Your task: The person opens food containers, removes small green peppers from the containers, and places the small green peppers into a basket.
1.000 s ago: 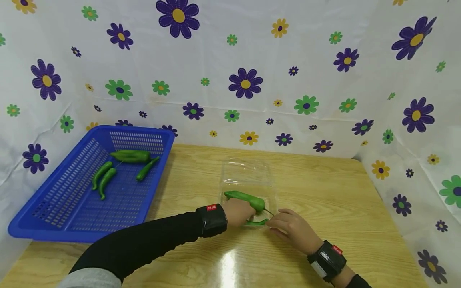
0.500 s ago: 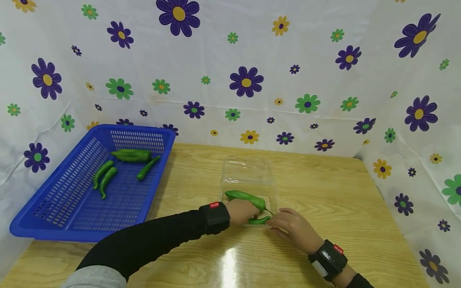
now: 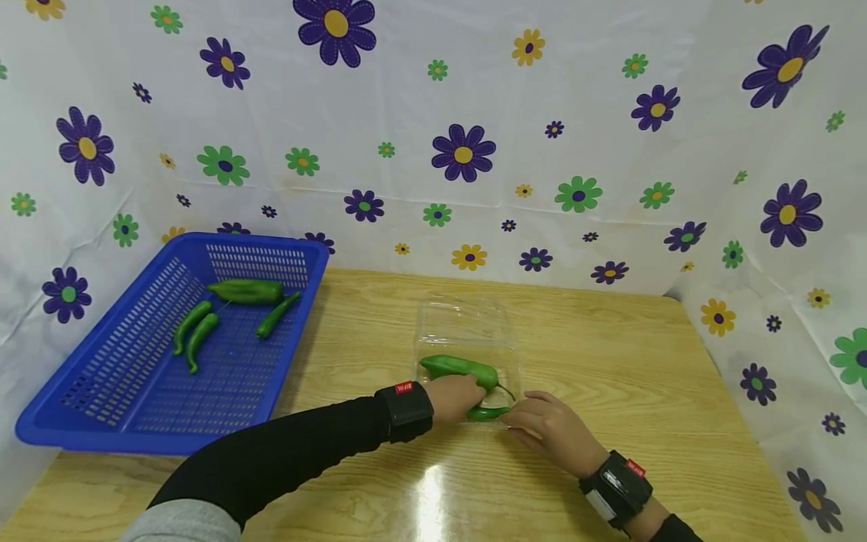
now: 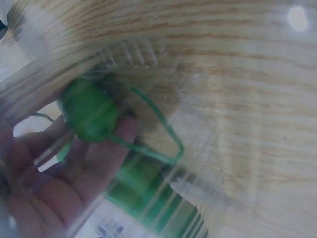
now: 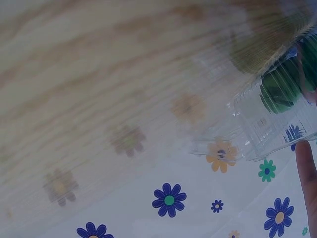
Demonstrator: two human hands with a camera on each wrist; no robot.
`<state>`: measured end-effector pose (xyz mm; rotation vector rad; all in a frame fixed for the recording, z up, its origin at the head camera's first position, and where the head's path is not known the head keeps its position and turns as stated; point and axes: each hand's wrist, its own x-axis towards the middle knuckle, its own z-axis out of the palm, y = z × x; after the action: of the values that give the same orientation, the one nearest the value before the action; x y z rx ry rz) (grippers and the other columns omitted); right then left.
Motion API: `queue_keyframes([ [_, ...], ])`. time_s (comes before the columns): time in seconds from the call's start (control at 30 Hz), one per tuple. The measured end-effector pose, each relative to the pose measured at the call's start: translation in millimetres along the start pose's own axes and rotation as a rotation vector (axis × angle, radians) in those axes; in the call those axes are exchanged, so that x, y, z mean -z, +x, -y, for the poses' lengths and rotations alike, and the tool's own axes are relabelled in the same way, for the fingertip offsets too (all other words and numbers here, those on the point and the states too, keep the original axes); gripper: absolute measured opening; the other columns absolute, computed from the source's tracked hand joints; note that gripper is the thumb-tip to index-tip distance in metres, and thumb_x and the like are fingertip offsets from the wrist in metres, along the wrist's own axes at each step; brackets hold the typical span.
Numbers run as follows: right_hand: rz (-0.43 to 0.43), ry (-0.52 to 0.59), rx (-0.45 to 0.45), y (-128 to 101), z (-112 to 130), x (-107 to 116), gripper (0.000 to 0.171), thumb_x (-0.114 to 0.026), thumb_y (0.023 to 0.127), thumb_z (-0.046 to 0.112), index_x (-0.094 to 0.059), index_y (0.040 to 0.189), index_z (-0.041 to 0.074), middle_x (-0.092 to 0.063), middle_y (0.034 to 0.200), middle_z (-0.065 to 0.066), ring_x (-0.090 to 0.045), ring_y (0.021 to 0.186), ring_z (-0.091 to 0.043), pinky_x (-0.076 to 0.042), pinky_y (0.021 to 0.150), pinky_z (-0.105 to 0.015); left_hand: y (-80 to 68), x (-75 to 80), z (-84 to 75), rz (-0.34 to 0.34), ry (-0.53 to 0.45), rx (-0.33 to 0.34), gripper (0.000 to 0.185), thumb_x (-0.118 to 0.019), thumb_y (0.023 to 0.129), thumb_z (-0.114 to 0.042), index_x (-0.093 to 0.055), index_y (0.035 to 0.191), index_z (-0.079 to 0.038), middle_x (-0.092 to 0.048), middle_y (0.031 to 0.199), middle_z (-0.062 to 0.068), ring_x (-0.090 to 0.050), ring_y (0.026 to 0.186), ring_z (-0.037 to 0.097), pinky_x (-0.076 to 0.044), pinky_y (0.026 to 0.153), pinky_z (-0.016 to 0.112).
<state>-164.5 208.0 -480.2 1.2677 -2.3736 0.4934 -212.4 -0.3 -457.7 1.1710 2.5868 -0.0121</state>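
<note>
A clear plastic box (image 3: 467, 320) with its lid raised stands on the wooden table, holding a large green pepper (image 3: 450, 367) and a small green chili pepper (image 3: 488, 413) in front of it. My left hand (image 3: 457, 397) reaches into the box between the two peppers, its fingertips touching the large one. Through the plastic in the left wrist view, extended fingers (image 4: 106, 168) lie beside both peppers. At the box's near right corner, my right hand (image 3: 552, 433) holds the edge. In the right wrist view, one finger (image 5: 304, 163) lies along the outside wall.
A blue perforated basket (image 3: 152, 444) stands at the left, with several green peppers (image 3: 247, 291) in it. The wooden table (image 3: 609, 361) runs back to a white cloth (image 3: 406, 113) printed with flowers.
The left hand's fingertips have shifted from by the small pepper up against the large pepper. Both peppers have moved slightly away from me. The right hand stays at the corner.
</note>
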Motion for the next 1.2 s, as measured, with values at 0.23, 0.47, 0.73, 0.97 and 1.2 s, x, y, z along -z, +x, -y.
queue_keyframes([
  [0.23,-0.004,0.01,0.005,0,0,-1,0.029,-0.082,0.066,0.009,-0.073,0.093,0.013,-0.071,0.086,0.007,-0.066,0.081,-0.006,-0.051,0.087,-0.037,-1.6,-2.7,3.8,-0.071,-0.024,0.031,0.014,-0.067,0.084,-0.007,-0.056,0.078,-0.013,-0.063,0.082,0.0,-0.056,0.071,0.01,-0.043,0.061,0.023],
  [0.47,0.01,0.013,-0.006,1,0,0,0.026,-0.081,0.067,0.01,-0.073,0.092,0.014,-0.071,0.086,0.007,-0.066,0.081,-0.006,-0.051,0.088,-0.037,-5.6,-2.1,10.5,-0.122,-0.039,0.064,0.018,-0.066,0.082,-0.003,-0.056,0.075,-0.016,-0.062,0.078,-0.003,-0.055,0.069,0.009,-0.045,0.061,0.025],
  [0.73,0.011,0.01,-0.009,2,1,1,0.026,-0.081,0.067,0.01,-0.073,0.091,0.013,-0.071,0.085,0.006,-0.066,0.081,-0.006,-0.051,0.088,-0.037,-18.4,17.4,12.6,-0.163,-0.133,0.05,0.016,-0.069,0.079,0.0,-0.068,0.088,-0.013,-0.067,0.084,-0.003,-0.055,0.07,0.008,-0.046,0.064,0.021],
  [0.97,0.013,0.004,-0.002,2,2,2,0.025,-0.081,0.068,0.01,-0.073,0.091,0.013,-0.071,0.085,0.006,-0.066,0.082,-0.007,-0.051,0.088,-0.037,-30.1,37.0,15.6,-0.224,-0.091,0.072,0.024,-0.066,0.08,0.001,-0.072,0.099,-0.011,-0.07,0.097,0.001,-0.063,0.086,0.012,-0.051,0.074,0.026],
  [1.2,0.019,0.019,-0.008,3,1,3,0.024,-0.081,0.069,0.009,-0.073,0.092,0.013,-0.071,0.086,0.006,-0.065,0.083,-0.009,-0.051,0.089,-0.037,-52.5,65.4,29.9,-0.243,-0.105,0.13,0.025,-0.072,0.079,-0.005,-0.071,0.104,-0.008,-0.071,0.101,0.004,-0.065,0.093,0.017,-0.053,0.078,0.031],
])
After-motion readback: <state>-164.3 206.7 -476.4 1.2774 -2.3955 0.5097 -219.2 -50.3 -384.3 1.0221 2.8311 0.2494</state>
